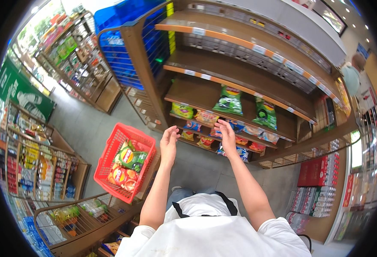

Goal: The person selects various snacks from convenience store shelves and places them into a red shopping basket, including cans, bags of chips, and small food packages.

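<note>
Both my hands are raised in front of a brown store shelf unit, palms roughly facing each other with a gap between them. Nothing is in my left hand [169,144], its fingers slightly curled and apart. My right hand [226,136] is likewise bare, in line with the lower shelves. Beyond them, two green chip bags, one on the left [229,100] and one on the right [265,113], stand on a mostly bare shelf [191,91]. Left of my left hand is a red plastic basket [102,170] holding a green chip bag [132,158] and a red chip bag [123,176].
Small snack bags [204,141] fill the lowest shelves. Blue crates [118,54] are stacked at the unit's left end. A wire-sided shelf [89,221] stands at lower left, another stocked rack [41,160] farther left. Drink packs [313,196] are stacked at right on the grey-tiled floor [204,173].
</note>
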### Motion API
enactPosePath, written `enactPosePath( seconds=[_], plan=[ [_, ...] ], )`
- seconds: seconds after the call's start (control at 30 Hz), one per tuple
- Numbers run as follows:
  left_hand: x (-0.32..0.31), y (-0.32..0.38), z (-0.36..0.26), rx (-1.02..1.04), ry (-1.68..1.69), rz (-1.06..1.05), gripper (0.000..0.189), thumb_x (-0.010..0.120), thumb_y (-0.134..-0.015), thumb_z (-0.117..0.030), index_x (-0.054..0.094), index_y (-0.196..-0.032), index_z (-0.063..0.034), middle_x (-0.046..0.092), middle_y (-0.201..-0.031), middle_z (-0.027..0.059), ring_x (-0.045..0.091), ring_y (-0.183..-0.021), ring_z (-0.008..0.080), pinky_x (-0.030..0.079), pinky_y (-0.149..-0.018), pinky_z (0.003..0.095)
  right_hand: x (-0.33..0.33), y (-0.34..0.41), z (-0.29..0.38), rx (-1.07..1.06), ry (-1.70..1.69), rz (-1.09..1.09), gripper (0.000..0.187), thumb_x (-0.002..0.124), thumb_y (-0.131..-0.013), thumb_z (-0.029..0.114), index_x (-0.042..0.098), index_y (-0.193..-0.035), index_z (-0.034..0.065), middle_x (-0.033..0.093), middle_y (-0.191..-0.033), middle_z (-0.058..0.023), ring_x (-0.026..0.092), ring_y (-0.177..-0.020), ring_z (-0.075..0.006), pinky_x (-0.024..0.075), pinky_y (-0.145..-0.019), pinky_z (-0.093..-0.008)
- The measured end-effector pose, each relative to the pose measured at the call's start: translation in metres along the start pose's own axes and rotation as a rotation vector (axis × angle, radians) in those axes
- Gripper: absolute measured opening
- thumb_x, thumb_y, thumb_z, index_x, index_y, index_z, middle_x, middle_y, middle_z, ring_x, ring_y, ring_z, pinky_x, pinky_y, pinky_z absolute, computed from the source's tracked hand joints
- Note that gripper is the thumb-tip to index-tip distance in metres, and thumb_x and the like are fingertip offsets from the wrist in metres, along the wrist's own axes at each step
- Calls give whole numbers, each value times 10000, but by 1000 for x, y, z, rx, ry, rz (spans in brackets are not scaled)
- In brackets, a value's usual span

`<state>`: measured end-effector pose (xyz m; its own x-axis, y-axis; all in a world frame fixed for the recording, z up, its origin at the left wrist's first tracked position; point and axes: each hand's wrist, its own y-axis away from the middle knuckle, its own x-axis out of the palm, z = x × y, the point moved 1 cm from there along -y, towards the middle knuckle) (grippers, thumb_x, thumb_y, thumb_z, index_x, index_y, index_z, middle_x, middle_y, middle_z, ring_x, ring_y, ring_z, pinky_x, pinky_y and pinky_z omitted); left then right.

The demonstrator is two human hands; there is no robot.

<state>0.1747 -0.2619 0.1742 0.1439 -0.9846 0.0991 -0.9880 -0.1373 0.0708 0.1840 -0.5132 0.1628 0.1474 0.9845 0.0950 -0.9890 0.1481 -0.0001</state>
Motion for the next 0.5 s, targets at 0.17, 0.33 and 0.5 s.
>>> enactPosePath(
  seconds=[0.17, 0.33, 0.5],
  plan=[
    [70, 1, 8, 32, 68, 122, 310, 527, -1027, -258, 583, -1278, -84, 657, -1191, 63, 628, -994, 134, 466, -861, 278, -70, 7, 16, -20, -41, -126, 345, 452, -1048, 240, 540, -1322, 49, 637, -1251, -121, 622, -1096, -171, 494, -877, -291],
    [114, -3, -2, 10, -1, 168, 326, 502, -1036, -245, 565, -1301, -65, 645, -1204, 78, 626, -1015, 140, 464, -883, 288, -115, 10, 22, -74, -38, -167, 343, 442, -1048, 245, 549, -1310, 52, 639, -1234, -125, 618, -1105, -192, 507, -882, -305],
    [135, -19, 9, -1, 46, 205, 329, 500, -1032, -218, 552, -1308, -48, 639, -1207, 92, 625, -1016, 143, 469, -886, 288, -139, 4, 16, -57, -48, -219, 363, 423, -1054, 287, 553, -1307, 63, 630, -1251, -127, 603, -1132, -205, 497, -903, -328]
  ],
)
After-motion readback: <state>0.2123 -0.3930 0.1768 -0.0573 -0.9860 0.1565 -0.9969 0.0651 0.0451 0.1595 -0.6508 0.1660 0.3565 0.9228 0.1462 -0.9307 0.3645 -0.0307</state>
